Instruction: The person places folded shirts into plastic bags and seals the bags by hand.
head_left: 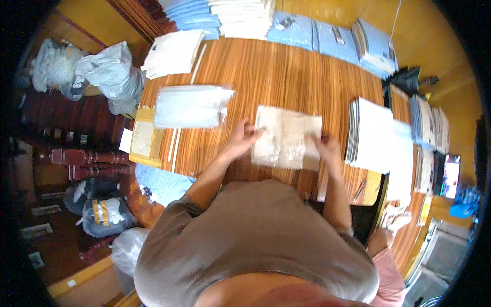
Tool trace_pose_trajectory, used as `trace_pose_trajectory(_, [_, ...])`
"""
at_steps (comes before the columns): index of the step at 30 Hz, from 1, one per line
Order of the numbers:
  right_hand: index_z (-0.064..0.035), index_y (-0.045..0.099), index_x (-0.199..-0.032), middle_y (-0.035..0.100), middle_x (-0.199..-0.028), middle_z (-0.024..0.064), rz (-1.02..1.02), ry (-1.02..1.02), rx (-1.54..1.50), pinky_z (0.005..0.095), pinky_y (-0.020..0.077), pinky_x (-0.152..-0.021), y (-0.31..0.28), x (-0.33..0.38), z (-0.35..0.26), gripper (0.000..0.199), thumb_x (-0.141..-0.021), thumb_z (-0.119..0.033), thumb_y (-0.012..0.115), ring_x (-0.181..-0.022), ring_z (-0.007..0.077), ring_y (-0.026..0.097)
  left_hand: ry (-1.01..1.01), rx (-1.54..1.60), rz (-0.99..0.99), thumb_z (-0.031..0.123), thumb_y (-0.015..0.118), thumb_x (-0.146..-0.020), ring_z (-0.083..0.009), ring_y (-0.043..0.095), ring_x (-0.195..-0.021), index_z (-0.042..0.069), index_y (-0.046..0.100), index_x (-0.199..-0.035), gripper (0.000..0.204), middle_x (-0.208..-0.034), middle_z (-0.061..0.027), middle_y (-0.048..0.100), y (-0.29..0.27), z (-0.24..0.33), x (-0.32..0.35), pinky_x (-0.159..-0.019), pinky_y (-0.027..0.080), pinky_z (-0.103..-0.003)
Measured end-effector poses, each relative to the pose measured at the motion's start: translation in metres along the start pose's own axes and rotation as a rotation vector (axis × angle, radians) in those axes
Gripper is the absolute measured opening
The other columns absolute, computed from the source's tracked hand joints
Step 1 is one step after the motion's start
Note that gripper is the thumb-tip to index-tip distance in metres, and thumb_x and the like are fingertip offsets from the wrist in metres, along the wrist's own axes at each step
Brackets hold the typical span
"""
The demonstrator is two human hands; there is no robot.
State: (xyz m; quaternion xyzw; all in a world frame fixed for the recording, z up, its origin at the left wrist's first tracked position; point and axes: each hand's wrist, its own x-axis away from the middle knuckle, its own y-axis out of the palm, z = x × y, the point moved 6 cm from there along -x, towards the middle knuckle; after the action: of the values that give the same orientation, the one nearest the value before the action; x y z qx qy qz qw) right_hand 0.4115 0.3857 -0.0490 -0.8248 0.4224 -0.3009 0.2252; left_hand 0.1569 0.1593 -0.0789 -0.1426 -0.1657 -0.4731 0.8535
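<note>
A flat, folded beige cloth in shiny clear plastic (286,138) lies on the striped wooden table in front of me. My left hand (241,140) is at its left edge with fingers apart, the fingertips just touching the package. On the other side my right hand (328,150) has its fingers bent round the right edge, thumb over the top. To the left of the package rests a stack of clear plastic bags (192,106).
White sheets (371,134) are piled at the right, near some pens (361,188). Blue packaged cloths (291,30) and a white stack (174,51) line the far side. Filled bags (110,69) stand at the left. Another person's pink sleeve (388,273) shows at lower right.
</note>
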Motion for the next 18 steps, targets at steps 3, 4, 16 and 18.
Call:
trace_pose_trajectory(3, [0.0018, 0.068, -0.118, 0.071, -0.081, 0.0057, -0.040, -0.123, -0.368, 0.0335, 0.0528, -0.061, 0.035, 0.008, 0.044, 0.039, -0.093, -0.026, 0.080, -0.069, 0.0157, 0.065, -0.105, 0.022, -0.283, 0.027, 0.075, -0.099, -0.0185, 0.067, -0.101, -0.001, 0.049, -0.147, 0.062, -0.119, -0.0125, 0.072, 0.004, -0.022, -0.003, -0.077, 0.058, -0.034])
trace_pose_trajectory(4, [0.0008, 0.068, -0.118, 0.068, -0.077, 0.0026, -0.015, -0.135, -0.442, 0.0325, 0.0514, -0.059, 0.034, 0.014, 0.050, 0.034, -0.095, -0.021, 0.079, -0.067, 0.0141, 0.063, -0.066, -0.131, -0.256, 0.020, 0.075, -0.099, -0.0197, 0.067, -0.106, 0.003, 0.062, -0.135, 0.042, -0.116, -0.0107, 0.073, 0.011, 0.000, 0.002, -0.083, 0.058, -0.036])
trace_pose_trajectory(16, [-0.0016, 0.065, -0.128, 0.062, -0.135, 0.0181, -0.206, -0.892, 0.321, 0.0513, 0.0437, -0.111, 0.062, 0.129, -0.060, 0.045, -0.088, -0.020, 0.077, -0.127, 0.0431, 0.056, -0.098, 0.317, -0.141, 0.052, 0.056, -0.106, -0.0306, 0.066, -0.121, 0.002, 0.046, -0.148, 0.066, -0.139, -0.0162, 0.064, 0.015, -0.030, -0.014, -0.097, 0.056, -0.050])
trace_pose_trajectory(18, [-0.0006, 0.061, -0.134, 0.058, -0.144, 0.0196, -0.132, -0.809, 0.286, 0.0527, 0.0400, -0.116, 0.074, 0.112, -0.049, 0.049, -0.091, -0.019, 0.074, -0.135, 0.0451, 0.051, 0.108, -0.076, -0.050, 0.042, 0.059, -0.106, -0.0323, 0.060, -0.126, 0.003, 0.049, -0.148, 0.058, -0.142, -0.0179, 0.061, 0.007, -0.025, -0.019, -0.099, 0.052, -0.054])
